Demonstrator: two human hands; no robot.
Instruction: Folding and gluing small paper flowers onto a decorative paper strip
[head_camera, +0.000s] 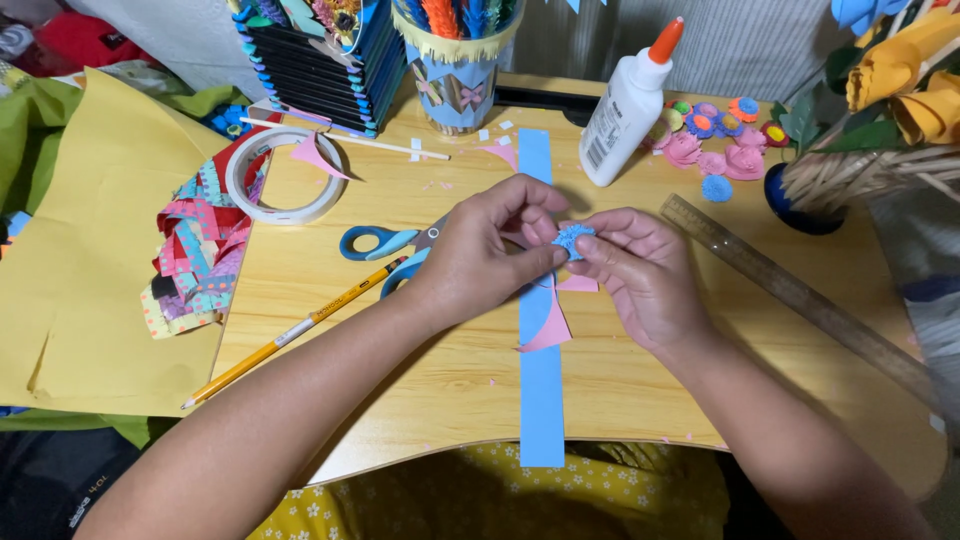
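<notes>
Head view, hands: left hand (480, 255) and right hand (635, 268) meeting over the middle of the bench (420, 370).
Left grip: fingertips pinched together on the small blue fringed paper flower (572, 240), thumb pressing from below.
Right grip: thumb and forefinger clamped on the same flower from the other side.
Flower position: lifted just above the bench, between both hands, directly over the long blue paper strip (541, 390).
Under the hands: pink paper scraps (552, 330) lying on the strip, touching it.
Left of the hands: blue-handled scissors (375, 242) partly hidden by the left wrist; yellow pencil (290, 335) lying aslant toward the bench edge.
Further left: roll of clear tape (285, 175), heap of patterned paper strips (200, 250), yellow paper sheet (90, 250).
Behind: white glue bottle (625, 110) with orange cap, upright; finished paper flowers (715, 140) beside it.
Right: wooden ruler (790, 290) lying diagonally, well apart from the hands.
Doing it well, as judged: light, even pressure from both grips, fringe kept free of the fingertips, coil held tight at the base against unrolling, turned gently for an even spread.
</notes>
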